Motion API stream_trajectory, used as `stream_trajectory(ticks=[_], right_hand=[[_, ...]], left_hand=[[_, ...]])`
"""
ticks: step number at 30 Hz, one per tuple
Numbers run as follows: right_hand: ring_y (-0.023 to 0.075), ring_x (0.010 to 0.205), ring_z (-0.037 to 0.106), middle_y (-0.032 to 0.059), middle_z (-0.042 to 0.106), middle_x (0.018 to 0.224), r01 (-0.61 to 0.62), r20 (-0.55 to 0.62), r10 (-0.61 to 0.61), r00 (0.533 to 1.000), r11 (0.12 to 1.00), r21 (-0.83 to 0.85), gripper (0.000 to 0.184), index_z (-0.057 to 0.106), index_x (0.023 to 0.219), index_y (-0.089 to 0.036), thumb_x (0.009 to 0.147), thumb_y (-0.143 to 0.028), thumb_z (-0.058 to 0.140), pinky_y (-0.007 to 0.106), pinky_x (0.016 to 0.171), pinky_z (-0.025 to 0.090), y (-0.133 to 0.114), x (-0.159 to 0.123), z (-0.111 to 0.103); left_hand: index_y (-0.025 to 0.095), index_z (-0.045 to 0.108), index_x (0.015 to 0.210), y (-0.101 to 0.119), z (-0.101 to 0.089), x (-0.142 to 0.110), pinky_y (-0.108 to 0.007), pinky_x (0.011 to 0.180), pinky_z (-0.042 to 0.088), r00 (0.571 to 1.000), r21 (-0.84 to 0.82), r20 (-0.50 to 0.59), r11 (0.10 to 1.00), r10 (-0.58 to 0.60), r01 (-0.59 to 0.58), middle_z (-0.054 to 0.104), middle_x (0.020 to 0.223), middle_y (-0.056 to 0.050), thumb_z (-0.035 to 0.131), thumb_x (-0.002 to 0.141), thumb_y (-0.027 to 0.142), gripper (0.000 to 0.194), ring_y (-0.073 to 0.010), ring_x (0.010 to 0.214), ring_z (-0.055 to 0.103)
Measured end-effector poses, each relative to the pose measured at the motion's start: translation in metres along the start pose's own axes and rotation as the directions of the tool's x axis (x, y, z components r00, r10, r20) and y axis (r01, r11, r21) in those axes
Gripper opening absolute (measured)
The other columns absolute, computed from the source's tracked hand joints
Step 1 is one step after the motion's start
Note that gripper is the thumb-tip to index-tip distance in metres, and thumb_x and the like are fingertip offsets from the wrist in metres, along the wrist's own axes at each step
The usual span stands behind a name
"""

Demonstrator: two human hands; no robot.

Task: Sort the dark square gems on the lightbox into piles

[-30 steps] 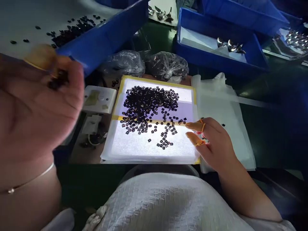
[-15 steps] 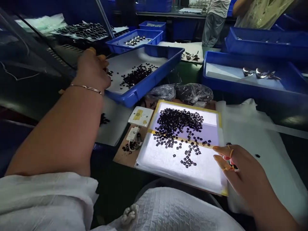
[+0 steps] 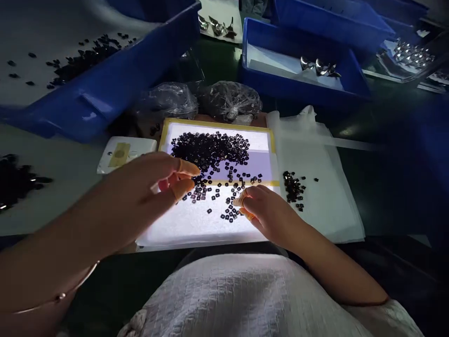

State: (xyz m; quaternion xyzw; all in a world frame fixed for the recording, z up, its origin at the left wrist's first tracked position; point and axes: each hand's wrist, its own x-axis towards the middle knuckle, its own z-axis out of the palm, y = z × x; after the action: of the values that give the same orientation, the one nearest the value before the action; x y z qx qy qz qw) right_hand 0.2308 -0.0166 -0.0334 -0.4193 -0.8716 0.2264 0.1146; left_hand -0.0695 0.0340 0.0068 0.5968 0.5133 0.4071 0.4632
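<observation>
A lit light pad [image 3: 196, 220] with a yellow taped border lies in front of me. A heap of small black square pieces [image 3: 206, 147] covers its far half, and loose ones trail toward me. My left hand [image 3: 150, 187] hovers over the pad's left side. Its thumb and forefinger wear orange finger cots, are loosely curled and slightly apart, and show nothing between them. My right hand [image 3: 270, 213] rests on the pad's near right part. Its cot-covered fingertips are pinched together at a small cluster of pieces [image 3: 229, 213]. What they grip is hidden.
A white sheet [image 3: 326, 206] right of the pad carries a small pile of black pieces [image 3: 293, 187]. A blue bin [image 3: 105, 98] with black pieces is far left; another blue bin [image 3: 298, 86] holds shiny metal parts. Two plastic bags [image 3: 229, 98] and a white switch plate [image 3: 122, 152] lie nearby.
My left hand has come back from the blue bin to the pad's left side. My right hand moved from the pad's right edge inward onto the loose pieces.
</observation>
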Motion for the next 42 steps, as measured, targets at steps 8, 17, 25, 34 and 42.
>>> stream_trajectory(ticks=[8, 17, 25, 34, 42], right_hand=[[0.0197, 0.087, 0.058, 0.0072, 0.067, 0.095, -0.078, -0.096, 0.074, 0.993, 0.996, -0.034, 0.02, 0.07, 0.102, -0.016, 0.095, -0.003, 0.057, 0.034, 0.076, 0.047, 0.0, 0.011, -0.008], [0.0204, 0.084, 0.06, 0.0061, 0.067, 0.093, -0.168, 0.128, 0.173, 0.977, 0.985, -0.048, 0.007, 0.067, 0.099, -0.016, 0.095, -0.011, 0.063, 0.033, 0.069, 0.044, -0.02, -0.01, -0.003], [0.019, 0.081, 0.056, 0.0049, 0.064, 0.087, -0.165, 0.03, 0.167, 0.986, 0.984, -0.064, 0.017, 0.067, 0.092, -0.017, 0.092, -0.004, 0.057, 0.032, 0.069, 0.042, -0.009, -0.01, -0.012], [0.0209, 0.087, 0.053, 0.0064, 0.065, 0.096, 0.051, 0.039, -0.043, 0.998, 0.975, -0.215, 0.02, 0.07, 0.097, -0.019, 0.097, -0.007, 0.053, 0.034, 0.07, 0.038, -0.006, 0.028, 0.004], [0.0189, 0.08, 0.057, 0.0066, 0.069, 0.089, -0.043, -0.025, 0.041, 0.999, 0.996, -0.081, 0.019, 0.069, 0.097, -0.016, 0.104, -0.016, 0.052, 0.033, 0.073, 0.043, -0.006, 0.018, -0.008]], left_hand=[[0.023, 0.068, 0.116, -0.042, 0.047, -0.048, -0.044, 0.08, 0.052, 0.912, 0.546, 0.378, 0.758, 0.157, -0.357, 0.071, 0.104, -0.011, 0.055, 0.1, 0.036, 0.025, -0.0314, 0.096, 0.067], [0.02, 0.066, 0.108, -0.04, 0.071, -0.057, -0.044, 0.075, 0.054, 0.882, 0.556, 0.434, 0.717, 0.182, -0.421, 0.066, 0.097, -0.009, 0.055, 0.098, 0.029, 0.017, -0.0291, 0.089, 0.065], [0.021, 0.063, 0.099, -0.04, 0.077, -0.057, -0.043, 0.075, 0.052, 0.86, 0.557, 0.46, 0.683, 0.218, -0.472, 0.065, 0.092, -0.008, 0.052, 0.098, 0.022, 0.011, -0.0267, 0.086, 0.062], [0.023, 0.066, 0.095, -0.044, 0.075, -0.053, -0.046, 0.076, 0.053, 0.868, 0.573, 0.455, 0.68, 0.2, -0.457, 0.067, 0.092, -0.01, 0.053, 0.098, 0.026, 0.013, -0.0289, 0.087, 0.063], [0.019, 0.067, 0.119, -0.04, 0.079, -0.051, -0.05, 0.087, 0.056, 0.924, 0.506, 0.315, 0.785, 0.217, -0.357, 0.074, 0.108, -0.014, 0.055, 0.102, 0.04, 0.029, -0.0311, 0.098, 0.069]])
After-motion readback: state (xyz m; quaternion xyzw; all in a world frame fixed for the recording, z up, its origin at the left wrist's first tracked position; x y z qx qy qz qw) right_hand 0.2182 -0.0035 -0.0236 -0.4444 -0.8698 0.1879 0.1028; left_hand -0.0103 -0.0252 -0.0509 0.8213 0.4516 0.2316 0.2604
